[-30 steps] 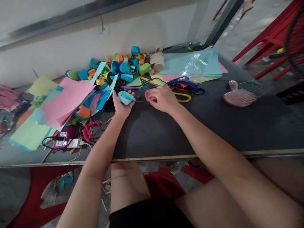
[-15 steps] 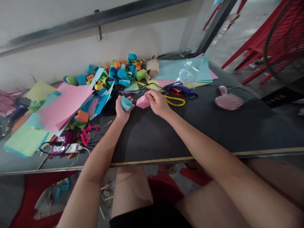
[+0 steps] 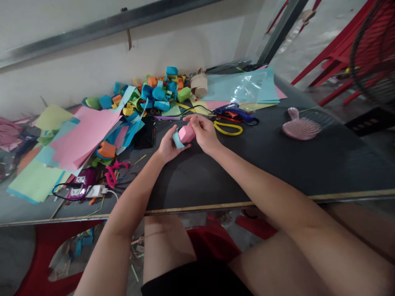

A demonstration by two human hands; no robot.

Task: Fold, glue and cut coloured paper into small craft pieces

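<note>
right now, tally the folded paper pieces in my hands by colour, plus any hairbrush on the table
Pink paper: 1, the pink piece held by the right hand
Light blue paper: 1, the light blue piece in the left hand
Hairbrush: 1, the pink hairbrush on the table
Total: 3

I see a person whose slender left arm (image 3: 125,213) and right arm (image 3: 268,185) are bare as far as they show. The left hand (image 3: 169,147) and right hand (image 3: 205,133) are bare too. Plain black cloth (image 3: 197,280) covers the lap, perhaps shorts or a skirt; the left thigh (image 3: 168,240) below is uncovered.
</note>
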